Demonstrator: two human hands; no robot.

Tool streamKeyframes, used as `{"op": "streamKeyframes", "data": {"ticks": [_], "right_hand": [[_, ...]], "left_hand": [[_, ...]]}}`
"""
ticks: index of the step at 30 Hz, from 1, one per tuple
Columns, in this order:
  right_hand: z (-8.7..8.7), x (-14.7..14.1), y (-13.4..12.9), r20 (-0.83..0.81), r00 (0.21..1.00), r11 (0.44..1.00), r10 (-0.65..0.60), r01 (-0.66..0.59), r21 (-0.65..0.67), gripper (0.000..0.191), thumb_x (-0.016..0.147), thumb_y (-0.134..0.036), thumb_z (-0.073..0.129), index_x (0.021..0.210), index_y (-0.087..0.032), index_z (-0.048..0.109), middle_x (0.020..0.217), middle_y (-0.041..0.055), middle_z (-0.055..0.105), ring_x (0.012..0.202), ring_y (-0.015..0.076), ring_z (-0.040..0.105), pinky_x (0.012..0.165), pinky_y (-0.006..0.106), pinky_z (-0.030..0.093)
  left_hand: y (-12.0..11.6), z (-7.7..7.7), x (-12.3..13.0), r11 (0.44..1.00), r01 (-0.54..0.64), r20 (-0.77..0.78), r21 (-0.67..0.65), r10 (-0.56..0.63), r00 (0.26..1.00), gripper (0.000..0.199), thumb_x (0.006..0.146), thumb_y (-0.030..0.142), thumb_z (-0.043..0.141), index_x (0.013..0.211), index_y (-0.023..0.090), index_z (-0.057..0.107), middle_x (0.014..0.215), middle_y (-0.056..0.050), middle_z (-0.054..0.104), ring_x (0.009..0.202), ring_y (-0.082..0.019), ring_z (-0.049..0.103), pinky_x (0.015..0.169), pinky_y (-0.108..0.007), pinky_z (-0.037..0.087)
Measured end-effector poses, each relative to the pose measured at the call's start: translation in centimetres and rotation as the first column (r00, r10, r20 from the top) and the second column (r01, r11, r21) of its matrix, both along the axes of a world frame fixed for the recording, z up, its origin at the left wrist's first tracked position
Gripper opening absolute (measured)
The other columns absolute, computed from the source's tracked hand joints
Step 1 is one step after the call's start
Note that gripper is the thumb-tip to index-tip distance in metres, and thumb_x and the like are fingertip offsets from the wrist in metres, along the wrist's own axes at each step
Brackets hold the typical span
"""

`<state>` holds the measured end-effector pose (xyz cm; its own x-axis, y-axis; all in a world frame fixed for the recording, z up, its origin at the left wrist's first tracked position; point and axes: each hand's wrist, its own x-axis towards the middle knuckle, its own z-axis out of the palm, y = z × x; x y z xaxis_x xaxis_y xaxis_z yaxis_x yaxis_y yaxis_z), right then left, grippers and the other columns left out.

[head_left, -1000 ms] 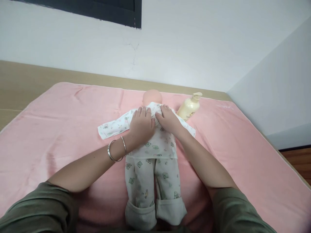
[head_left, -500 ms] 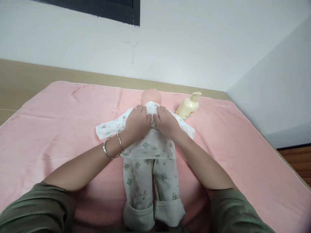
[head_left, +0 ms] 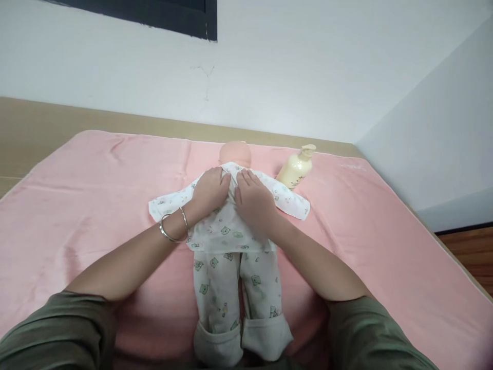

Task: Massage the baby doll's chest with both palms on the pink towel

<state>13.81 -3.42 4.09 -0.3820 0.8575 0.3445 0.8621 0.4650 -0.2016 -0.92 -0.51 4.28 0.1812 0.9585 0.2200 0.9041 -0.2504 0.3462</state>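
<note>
A pink blanket (head_left: 77,205) is spread over the whole surface, with a strip of wooden board (head_left: 38,123) seen along its far left edge under the white wall. Two thin bangles (head_left: 173,228) are worn on the left wrist. The left hand (head_left: 210,187) is laid palm-down on the doll's upper chest, fingers loosely curled onto the cloth near the collar; whether any fabric is actually pinched can't be told from here. The doll (head_left: 234,154) is laid on its back in the middle of the blanket, head toward the wall, dressed in a white printed top (head_left: 227,228) with sleeves spread out to both sides and matching trousers (head_left: 234,288) with turned-up cuffs (little green bear prints all over). The right hand (head_left: 252,200) is placed just beside the left one, almost touching it, flat on the top with fingers stretched toward the neckline, nothing clearly gripped. A cream pump bottle (head_left: 295,168) is stood, slightly tilted, just past the doll's right-side sleeve, near the head. Olive sleeves (head_left: 57,334) are seen at the bottom corners.
</note>
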Motion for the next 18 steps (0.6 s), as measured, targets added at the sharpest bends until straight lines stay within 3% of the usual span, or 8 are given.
{"op": "streamKeyframes", "data": {"ticks": [5,9,15,18], "right_hand": [[0.8,1.6,3.2,-0.051,0.993,0.977,-0.106,0.095,-0.191,0.053,0.100,-0.033,0.040,0.138,0.002,0.053,0.144,0.0250,0.057,0.140,0.0344,0.049,0.119,0.048,0.038],[1.1,1.7,3.1,0.010,0.993,0.975,-0.121,0.121,-0.184,0.061,0.101,-0.037,0.040,0.144,0.005,0.046,0.151,0.0266,0.050,0.146,0.0370,0.042,0.122,0.049,0.033],[0.4,0.4,-0.3,0.083,0.994,0.997,-0.075,0.076,-0.010,0.053,0.102,-0.026,0.032,0.141,0.005,0.050,0.145,0.0281,0.056,0.141,0.0345,0.048,0.122,0.048,0.034],[0.3,0.6,0.1,0.042,0.999,1.000,-0.026,0.026,-0.009,0.048,0.100,-0.021,0.030,0.135,-0.003,0.058,0.143,0.0222,0.060,0.138,0.0308,0.052,0.120,0.045,0.038]], "left_hand": [[-3.1,0.2,0.9,0.972,0.174,-0.210,0.156,-0.140,0.968,0.034,0.096,0.020,0.034,0.101,0.008,0.066,0.111,-0.025,0.065,0.114,-0.036,0.057,0.100,-0.052,0.043],[-2.7,0.5,0.7,0.958,0.255,-0.291,0.129,-0.209,0.934,0.038,0.096,0.016,0.031,0.096,0.009,0.068,0.103,-0.023,0.067,0.109,-0.036,0.059,0.097,-0.051,0.046],[0.5,0.1,-0.3,0.998,0.066,-0.066,-0.008,-0.066,0.996,0.039,0.101,0.026,0.027,0.092,0.015,0.063,0.092,-0.016,0.069,0.084,-0.027,0.064,0.081,-0.043,0.051],[0.1,-0.4,-0.2,0.996,0.067,-0.036,0.064,-0.065,0.997,0.039,0.100,0.027,0.026,0.095,0.013,0.063,0.095,-0.019,0.068,0.090,-0.030,0.064,0.086,-0.047,0.049]]}}
